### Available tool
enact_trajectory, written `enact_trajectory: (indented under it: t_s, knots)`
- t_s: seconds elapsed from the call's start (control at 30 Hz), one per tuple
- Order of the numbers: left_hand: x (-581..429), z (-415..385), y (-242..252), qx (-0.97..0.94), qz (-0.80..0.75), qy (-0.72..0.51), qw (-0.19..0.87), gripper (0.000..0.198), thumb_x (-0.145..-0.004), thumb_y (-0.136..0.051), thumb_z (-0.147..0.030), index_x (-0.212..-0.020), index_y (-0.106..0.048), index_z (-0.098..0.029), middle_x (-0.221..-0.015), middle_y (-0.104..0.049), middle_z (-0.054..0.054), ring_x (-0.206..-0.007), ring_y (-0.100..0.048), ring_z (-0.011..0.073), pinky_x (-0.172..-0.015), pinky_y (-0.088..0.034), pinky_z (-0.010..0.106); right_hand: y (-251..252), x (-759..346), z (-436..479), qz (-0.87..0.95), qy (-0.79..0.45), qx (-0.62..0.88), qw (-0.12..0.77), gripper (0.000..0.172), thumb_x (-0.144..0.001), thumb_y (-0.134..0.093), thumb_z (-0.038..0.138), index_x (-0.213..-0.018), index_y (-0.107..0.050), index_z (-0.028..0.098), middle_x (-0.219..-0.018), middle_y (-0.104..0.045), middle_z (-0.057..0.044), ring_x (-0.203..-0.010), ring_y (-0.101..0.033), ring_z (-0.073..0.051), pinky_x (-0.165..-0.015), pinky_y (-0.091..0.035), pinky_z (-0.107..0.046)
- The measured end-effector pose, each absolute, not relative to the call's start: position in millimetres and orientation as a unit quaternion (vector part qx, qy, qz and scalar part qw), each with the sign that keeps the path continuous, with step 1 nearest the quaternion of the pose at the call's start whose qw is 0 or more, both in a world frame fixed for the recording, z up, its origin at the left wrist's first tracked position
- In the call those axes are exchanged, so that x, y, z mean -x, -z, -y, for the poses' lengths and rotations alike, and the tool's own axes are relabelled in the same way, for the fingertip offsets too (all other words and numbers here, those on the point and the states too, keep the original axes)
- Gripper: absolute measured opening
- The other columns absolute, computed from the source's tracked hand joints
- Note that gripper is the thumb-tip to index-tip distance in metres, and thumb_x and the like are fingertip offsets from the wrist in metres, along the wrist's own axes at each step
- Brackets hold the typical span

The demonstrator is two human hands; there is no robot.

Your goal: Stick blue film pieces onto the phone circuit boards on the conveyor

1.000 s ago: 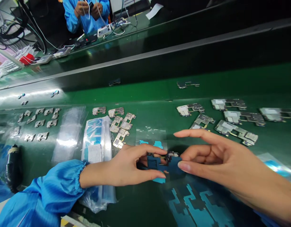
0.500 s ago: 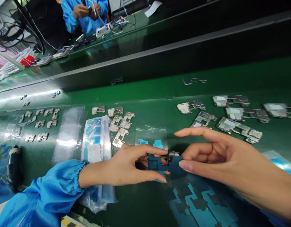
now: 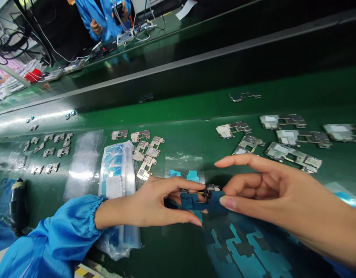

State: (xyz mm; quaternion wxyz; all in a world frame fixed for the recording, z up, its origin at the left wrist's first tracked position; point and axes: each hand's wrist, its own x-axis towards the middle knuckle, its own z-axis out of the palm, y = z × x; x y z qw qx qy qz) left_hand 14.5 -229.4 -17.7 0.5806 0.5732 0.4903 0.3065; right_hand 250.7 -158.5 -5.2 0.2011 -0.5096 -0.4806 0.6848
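Both my hands hold one small blue circuit board (image 3: 199, 199) just above the green bench. My left hand (image 3: 155, 204), in a blue sleeve, pinches its left end between thumb and fingers. My right hand (image 3: 270, 193) grips its right end with thumb and bent fingers, while the forefinger sticks out straight above. Under the board lies a clear sheet with cyan stickers (image 3: 192, 175).
Metal-shielded boards (image 3: 292, 156) lie at the right, small shield pieces (image 3: 146, 150) in the middle and more (image 3: 47, 150) at the left. A plastic bag of blue sheets (image 3: 117, 173) is by my left wrist. A cyan sticker sheet (image 3: 247, 255) lies in front. A person in blue (image 3: 107, 17) works across the bench.
My hands and the board have stayed almost still. The view drifted slightly, and the person opposite raised a device in their hands.
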Motion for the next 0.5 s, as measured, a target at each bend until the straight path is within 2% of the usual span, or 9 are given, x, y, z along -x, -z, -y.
enact_trajectory:
  t_s: [0.17, 0.33, 0.4, 0.5]
  knots:
    - [-14.6, 229.5, 19.9, -0.567, -0.484, -0.312, 0.589, 0.057, -0.080, -0.088, -0.037, -0.133, -0.070, -0.025, -0.112, -0.079, 0.010, -0.104, -0.076, 0.0289, -0.092, -0.064, 0.042, 5.0, -251.2, 157.8, 0.486, -0.683, 0.510, 0.194, 0.066, -0.052, -0.095, 0.058, -0.106, -0.069, 0.030, -0.064, -0.071, 0.000, -0.056, -0.059, -0.018, -0.052, -0.044, -0.032]
    - [-15.7, 230.0, 16.8, -0.547, -0.450, -0.344, 0.617, 0.062, -0.074, -0.092, -0.026, -0.131, -0.069, -0.025, -0.118, -0.077, 0.009, -0.108, -0.075, 0.0275, -0.098, -0.062, 0.040, 3.7, -252.7, 156.8, 0.491, -0.681, 0.509, 0.190, 0.065, -0.054, -0.095, 0.057, -0.106, -0.067, 0.030, -0.064, -0.071, 0.001, -0.057, -0.061, -0.018, -0.055, -0.047, -0.031]
    - [-15.9, 229.6, 12.8, -0.519, -0.455, -0.336, 0.641, 0.056, -0.079, -0.089, -0.026, -0.131, -0.068, -0.023, -0.118, -0.076, 0.010, -0.099, -0.078, 0.0249, -0.091, -0.065, 0.037, 3.9, -252.9, 156.7, 0.491, -0.684, 0.503, 0.195, 0.066, -0.054, -0.095, 0.058, -0.106, -0.067, 0.030, -0.064, -0.071, 0.001, -0.057, -0.062, -0.018, -0.055, -0.047, -0.030]
    - [-15.8, 226.9, 9.3, -0.442, -0.446, -0.333, 0.704, 0.038, -0.094, -0.074, -0.034, -0.128, -0.067, -0.019, -0.125, -0.072, 0.015, -0.090, -0.079, 0.0230, -0.075, -0.068, 0.032, 3.8, -252.3, 157.3, 0.494, -0.685, 0.496, 0.201, 0.067, -0.053, -0.095, 0.061, -0.105, -0.067, 0.029, -0.064, -0.071, 0.001, -0.056, -0.062, -0.018, -0.055, -0.048, -0.030]
